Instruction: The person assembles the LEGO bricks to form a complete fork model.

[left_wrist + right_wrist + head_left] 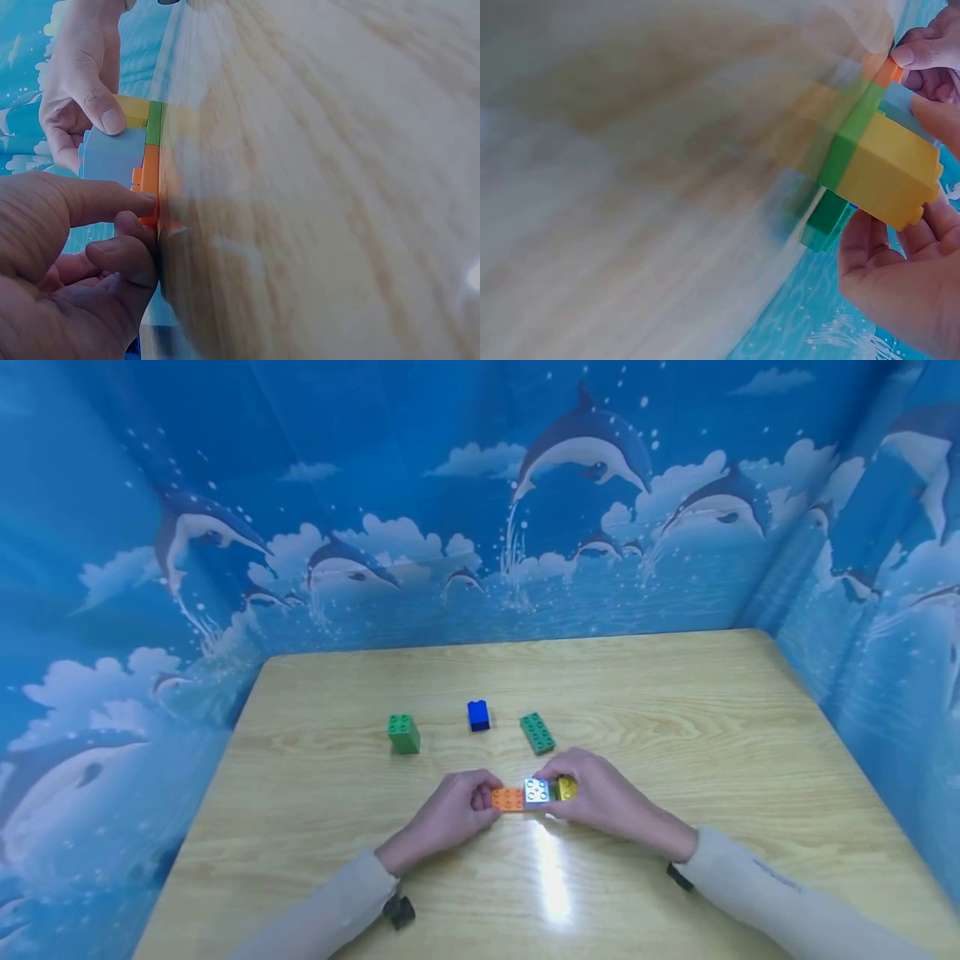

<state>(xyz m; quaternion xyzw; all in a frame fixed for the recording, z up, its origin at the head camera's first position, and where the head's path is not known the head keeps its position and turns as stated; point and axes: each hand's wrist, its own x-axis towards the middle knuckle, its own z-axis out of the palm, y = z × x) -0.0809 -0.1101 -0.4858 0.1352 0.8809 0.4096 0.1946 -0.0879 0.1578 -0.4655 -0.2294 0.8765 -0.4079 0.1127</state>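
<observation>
My left hand pinches the end of a flat orange brick that lies on the table, thumb on one side and fingers on the other. Against the orange brick's far end lies a green flat brick, low on the tabletop. A light blue brick, glared white on top, spans the two; whether it is fully seated I cannot tell. My right hand grips this light blue brick between thumb and fingers. A yellow brick stands on the green one, inside the right hand's curve.
Beyond the hands on the wooden table stand a tall green brick, a dark blue brick and a flat dark green brick. A dolphin-print curtain closes off the back and sides.
</observation>
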